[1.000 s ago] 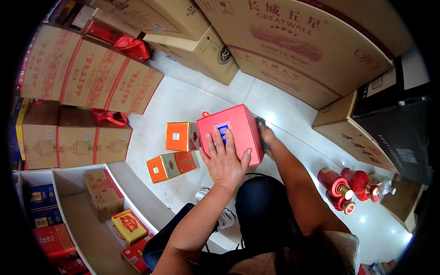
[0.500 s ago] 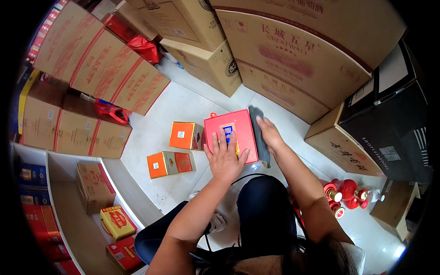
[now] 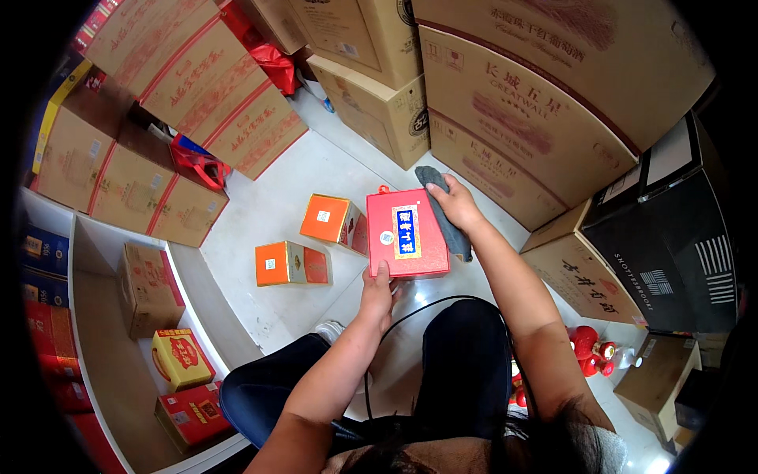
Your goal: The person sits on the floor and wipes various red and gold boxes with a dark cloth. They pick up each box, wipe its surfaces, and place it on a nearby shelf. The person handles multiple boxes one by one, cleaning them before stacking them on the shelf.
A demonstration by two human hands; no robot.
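The pinkish-red, square-faced box with a blue label panel [image 3: 381, 217] is located in front of the knees, over the pale tiled floor [image 3: 245, 225], to the right of two orange-ended cartons, the farther [image 3: 325, 216] and the nearer [image 3: 278, 265]. Its lower left corner is pinched by the left hand [image 3: 379, 296]: the thumb is laid on the label face, the other fingers are largely hidden behind the edge. A dark grey, soft cloth [image 3: 448, 225] is held by the right hand [image 3: 458, 205] along the box's right side; thumb and forefinger are seen slightly parted, and the curl of the remaining fingers cannot be told. Whether the box's weight is borne by the floor or by the left hand cannot be made out. Main risk, as judged: with only one corner gripped, the box could be twisted out of the left hand if the cloth were pressed hard against the opposite side. If it were swung leftward, the farther carton, by which no clear gap is shown, could be knocked. The thin black cable [image 3: 430, 302], looped near the left wrist, could be snagged if that arm were lifted. The small red loop [image 3: 384, 189] at the box's top edge could be caught by loose cloth.
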